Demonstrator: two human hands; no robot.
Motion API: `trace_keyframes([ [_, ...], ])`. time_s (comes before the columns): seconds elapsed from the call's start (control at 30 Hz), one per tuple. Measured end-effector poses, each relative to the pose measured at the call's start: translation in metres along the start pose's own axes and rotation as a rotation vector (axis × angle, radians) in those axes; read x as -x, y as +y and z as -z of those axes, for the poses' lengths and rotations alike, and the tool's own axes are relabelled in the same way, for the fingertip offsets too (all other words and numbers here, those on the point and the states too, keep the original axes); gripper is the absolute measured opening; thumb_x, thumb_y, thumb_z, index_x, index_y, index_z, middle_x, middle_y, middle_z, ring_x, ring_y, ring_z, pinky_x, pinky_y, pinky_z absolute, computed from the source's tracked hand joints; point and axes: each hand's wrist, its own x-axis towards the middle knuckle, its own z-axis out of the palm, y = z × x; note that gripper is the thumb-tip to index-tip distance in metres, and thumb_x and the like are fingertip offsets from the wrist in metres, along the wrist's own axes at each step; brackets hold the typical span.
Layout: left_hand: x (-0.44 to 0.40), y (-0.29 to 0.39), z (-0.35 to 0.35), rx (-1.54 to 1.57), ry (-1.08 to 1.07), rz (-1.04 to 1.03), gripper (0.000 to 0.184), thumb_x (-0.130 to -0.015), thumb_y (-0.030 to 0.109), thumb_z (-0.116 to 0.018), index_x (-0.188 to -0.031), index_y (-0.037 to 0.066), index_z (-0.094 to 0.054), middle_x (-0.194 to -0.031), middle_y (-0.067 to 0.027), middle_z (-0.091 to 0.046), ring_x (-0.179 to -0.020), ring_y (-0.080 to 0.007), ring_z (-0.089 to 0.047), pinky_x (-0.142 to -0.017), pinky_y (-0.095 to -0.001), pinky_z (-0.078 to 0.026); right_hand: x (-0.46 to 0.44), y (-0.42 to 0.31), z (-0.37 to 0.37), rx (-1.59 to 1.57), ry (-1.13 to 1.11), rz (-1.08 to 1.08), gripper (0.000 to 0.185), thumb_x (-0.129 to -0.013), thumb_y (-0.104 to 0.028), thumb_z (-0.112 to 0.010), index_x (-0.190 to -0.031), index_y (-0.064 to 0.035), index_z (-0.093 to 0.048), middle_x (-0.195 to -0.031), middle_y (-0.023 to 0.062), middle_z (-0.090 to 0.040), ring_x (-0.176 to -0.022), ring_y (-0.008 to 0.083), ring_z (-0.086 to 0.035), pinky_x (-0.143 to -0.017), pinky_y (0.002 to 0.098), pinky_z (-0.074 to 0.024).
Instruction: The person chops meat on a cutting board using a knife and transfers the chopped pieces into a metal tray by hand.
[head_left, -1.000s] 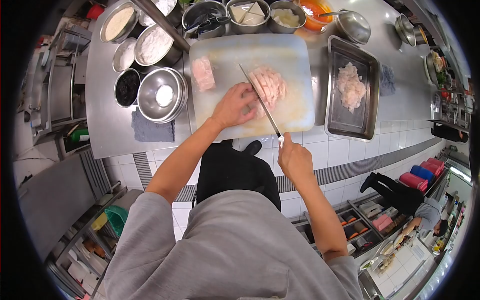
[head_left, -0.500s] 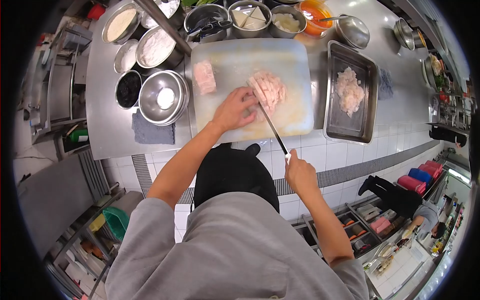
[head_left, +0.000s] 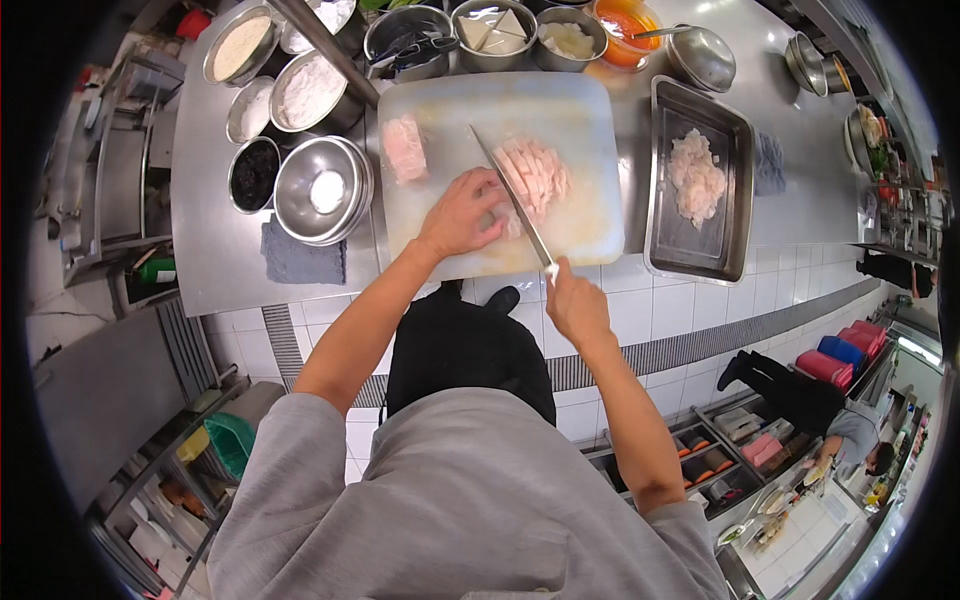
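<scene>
My right hand (head_left: 577,303) grips the white handle of a long kitchen knife (head_left: 526,222). Its blade slants across the white cutting board (head_left: 592,225), along the left side of a pile of sliced pale pink raw meat (head_left: 538,172). On the other side of the blade, my left hand (head_left: 463,212) has its fingers bent and pressed onto a small bit of the meat, mostly hidden under the fingertips. A separate block of raw meat (head_left: 404,150) lies at the board's upper left.
Right of the board stands a metal tray (head_left: 690,255) with cut meat (head_left: 697,178). Stacked steel bowls (head_left: 318,190) and a grey cloth (head_left: 300,252) are at left. Several containers line the back, including one of orange liquid (head_left: 625,30). Another person (head_left: 800,395) stands at far right.
My right hand has pushed the knife forward and to the left, so its tip now reaches beyond the sliced meat. My left hand stays in nearly the same place.
</scene>
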Motion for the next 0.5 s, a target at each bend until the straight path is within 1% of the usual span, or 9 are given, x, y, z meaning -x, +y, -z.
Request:
trace_keyframes([
  [0.07, 0.003, 0.003, 0.003, -0.079, 0.144, -0.068, 0.027, -0.073, 0.014, -0.075, -0.097, 0.011, -0.063, -0.115, -0.01, -0.055, -0.111, -0.0316, -0.055, -0.094, -0.0425, -0.048, -0.002, -0.01, 0.017, 0.025, -0.002, -0.004, 0.02, -0.097, -0.02, -0.053, -0.108, -0.0031, -0.05, -0.069, 0.023, -0.066, -0.067, 0.044, -0.067, -0.065, 0.0537, -0.0532],
  [0.1, 0.006, 0.005, 0.003, -0.078, 0.14, -0.065, 0.027, -0.073, 0.014, -0.075, -0.097, 0.011, -0.063, -0.115, -0.01, -0.055, -0.111, -0.0316, -0.055, -0.094, -0.0425, -0.048, 0.001, -0.014, 0.023, 0.05, -0.007, -0.009, 0.021, -0.097, -0.02, -0.053, -0.109, -0.003, -0.051, -0.069, 0.0229, -0.066, -0.067, 0.0436, -0.067, -0.063, 0.053, -0.0533],
  [0.17, 0.009, 0.007, 0.002, -0.068, 0.147, -0.069, 0.028, -0.071, 0.009, -0.075, -0.096, 0.009, -0.063, -0.112, -0.0104, -0.057, -0.11, -0.0332, -0.056, -0.093, -0.0436, -0.048, 0.021, -0.015, 0.03, 0.066, -0.024, -0.031, 0.022, -0.096, -0.02, -0.054, -0.11, -0.0028, -0.051, -0.069, 0.0228, -0.067, -0.067, 0.043, -0.068, -0.064, 0.0522, -0.0536],
  [0.23, 0.006, 0.006, -0.003, -0.054, 0.144, -0.057, 0.028, -0.071, 0.008, -0.075, -0.096, 0.008, -0.063, -0.111, -0.0103, -0.057, -0.109, -0.0331, -0.056, -0.093, -0.0435, -0.048, 0.037, -0.014, 0.032, 0.086, -0.034, -0.042, 0.023, -0.096, -0.02, -0.054, -0.111, -0.0025, -0.051, -0.069, 0.0226, -0.067, -0.067, 0.0425, -0.068, -0.064, 0.0513, -0.0539],
  [0.3, 0.005, 0.002, -0.005, -0.037, 0.136, -0.045, 0.027, -0.071, 0.008, -0.075, -0.095, 0.008, -0.063, -0.111, -0.0103, -0.057, -0.108, -0.0331, -0.056, -0.092, -0.0434, -0.048, 0.046, -0.012, 0.032, 0.075, -0.139, -0.086, 0.023, -0.101, -0.024, -0.049, -0.11, -0.003, -0.05, -0.069, 0.0242, -0.066, -0.067, 0.0447, -0.066, -0.061, 0.0543, -0.0514],
  [0.33, 0.006, 0.001, -0.005, -0.027, 0.13, -0.04, 0.027, -0.07, 0.008, -0.075, -0.095, 0.008, -0.064, -0.111, -0.0104, -0.057, -0.107, -0.0329, -0.056, -0.092, -0.0432, -0.048, 0.041, -0.012, 0.028, 0.076, -0.142, -0.085, 0.023, -0.101, -0.024, -0.049, -0.11, -0.003, -0.05, -0.069, 0.0242, -0.066, -0.067, 0.0447, -0.066, -0.061, 0.0543, -0.0514],
  [0.4, 0.01, 0.001, -0.007, -0.013, 0.119, -0.026, 0.027, -0.07, 0.008, -0.075, -0.095, 0.008, -0.064, -0.111, -0.0104, -0.057, -0.106, -0.0327, -0.056, -0.091, -0.043, -0.048, 0.029, -0.014, 0.015, 0.069, -0.022, -0.006, 0.023, -0.101, -0.024, -0.049, -0.111, -0.0033, -0.05, -0.07, 0.0239, -0.067, -0.068, 0.0437, -0.067, -0.062, 0.0534, -0.0524],
  [0.43, 0.01, 0.002, -0.006, -0.015, 0.112, -0.016, 0.027, -0.07, 0.008, -0.075, -0.095, 0.008, -0.064, -0.111, -0.0105, -0.057, -0.106, -0.0325, -0.056, -0.091, -0.0427, -0.048, 0.027, -0.017, 0.015, 0.067, -0.026, -0.005, 0.023, -0.101, -0.024, -0.049, -0.111, -0.0033, -0.05, -0.07, 0.0239, -0.067, -0.068, 0.0437, -0.067, -0.062, 0.0534, -0.0524],
  [0.5, 0.005, 0.0, -0.003, -0.023, 0.106, -0.017, 0.028, -0.07, 0.008, -0.075, -0.096, 0.007, -0.065, -0.111, -0.0106, -0.057, -0.105, -0.0324, -0.056, -0.091, -0.0425, -0.048, 0.02, -0.025, 0.024, 0.106, -0.08, -0.018, 0.025, -0.093, -0.018, -0.056, -0.112, -0.0019, -0.051, -0.076, 0.023, -0.069, -0.07, 0.0406, -0.07, -0.065, 0.05, -0.0554],
])
